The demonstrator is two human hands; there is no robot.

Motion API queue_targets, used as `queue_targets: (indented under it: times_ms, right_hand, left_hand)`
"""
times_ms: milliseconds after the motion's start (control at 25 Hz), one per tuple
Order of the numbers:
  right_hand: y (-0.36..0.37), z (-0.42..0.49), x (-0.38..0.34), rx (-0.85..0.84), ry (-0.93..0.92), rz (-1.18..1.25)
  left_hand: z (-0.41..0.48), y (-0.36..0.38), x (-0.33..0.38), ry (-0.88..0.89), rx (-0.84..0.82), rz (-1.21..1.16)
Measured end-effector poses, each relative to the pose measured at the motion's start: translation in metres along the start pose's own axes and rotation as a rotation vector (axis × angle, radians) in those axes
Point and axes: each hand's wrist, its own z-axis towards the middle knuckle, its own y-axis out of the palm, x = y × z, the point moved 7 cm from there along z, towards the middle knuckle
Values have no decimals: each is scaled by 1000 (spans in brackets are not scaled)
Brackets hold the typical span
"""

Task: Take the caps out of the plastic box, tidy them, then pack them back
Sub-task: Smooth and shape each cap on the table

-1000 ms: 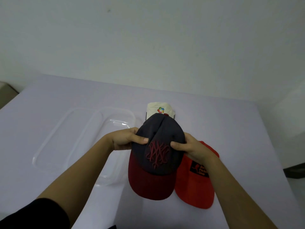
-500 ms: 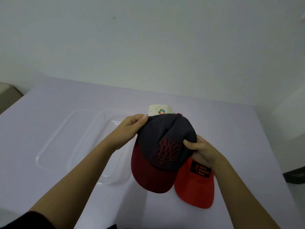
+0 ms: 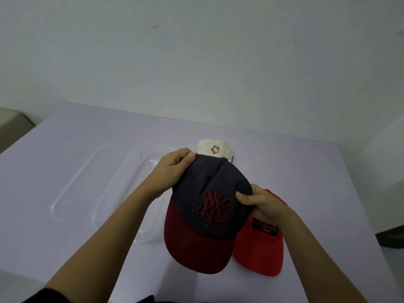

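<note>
**Three caps, three colour schemes**

The navy cap point(image 3: 209, 189), at the centre of the frame, has a maroon brim and a maroon interlaced emblem stitched on its front. At lower right, the red cap point(image 3: 260, 254) carries a black patch with orange lettering. Above, the cream cap point(image 3: 206, 147) shows a red, green, blue and yellow logo. The plastic box point(image 3: 118, 193) is clear and the worktop point(image 3: 306, 171) is pale lilac.

One head-worn wide-angle camera looks forward and down (from close by) onto the table point(image 3: 306, 171) and far wall point(image 3: 196, 62).
</note>
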Motion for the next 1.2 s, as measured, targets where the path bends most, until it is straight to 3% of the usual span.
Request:
queue_targets:
  times_ms: [120, 240, 440, 520, 640, 760, 960, 1200]
  right_hand:
    - [0, -1, -1, 13, -6, -22]
    - [3, -3, -1, -15, -6, -51]
    - [6, -1, -3, -2, -35, -19]
    - [6, -1, -6, 32, -61, 15]
    - [15, 2, -5, 37, -68, 32]
    - [30, 10, -3, 22, -52, 20]
    - [64, 38, -1, -2, -13, -57]
    - [104, 83, -9, 142, -130, -18]
  left_hand:
    - [-2, 1, -2, -22, 97, 9]
    - [-4, 6, 3, -8, 20, 93]
    - [-11, 3, 3, 32, 56, -10]
    - [-13, 9, -5, -54, -102, -35]
    - [-21, 9, -18, -190, -470, -80]
    - [-22, 1, -26, -272, -720, 1]
    - [-14, -22, -39, -348, -847, 51]
    - [-3, -77, -62, -381, -844, 1]
